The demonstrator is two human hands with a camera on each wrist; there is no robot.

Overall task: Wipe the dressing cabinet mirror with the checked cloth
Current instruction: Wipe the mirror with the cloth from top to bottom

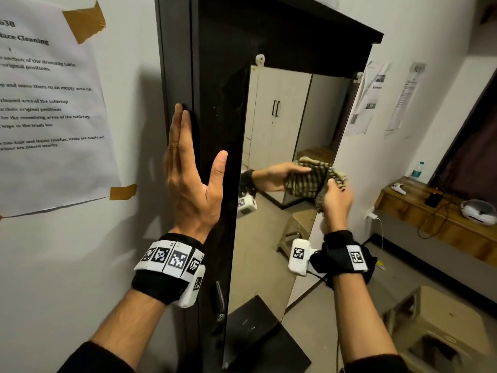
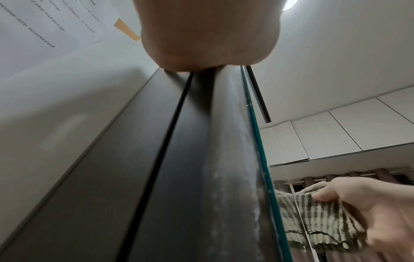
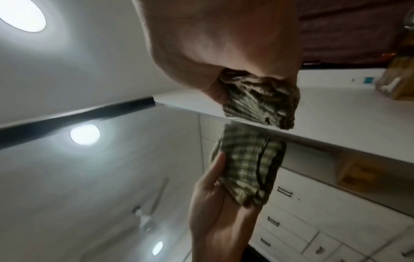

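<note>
checked cloth (image 1: pixel 332 184), bunched under the right hand (image 1: pixel 337 201)'s curled fingers, should stay flat against the mirror (image 1: pixel 274 216) in overlapping strokes while the flat, straight-fingered left hand (image 1: pixel 192 173) steadies the cabinet door (image 1: pixel 215 109)

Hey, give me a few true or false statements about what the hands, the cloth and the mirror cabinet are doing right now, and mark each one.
1. The right hand grips the checked cloth. True.
2. The left hand holds a spray bottle. False: it lies flat, fingers straight, against the dark cabinet side.
3. The cloth is at the mirror near its right edge. True.
4. The paper sheet taped to the wall hangs right of the cabinet. False: it is left of it.
</note>
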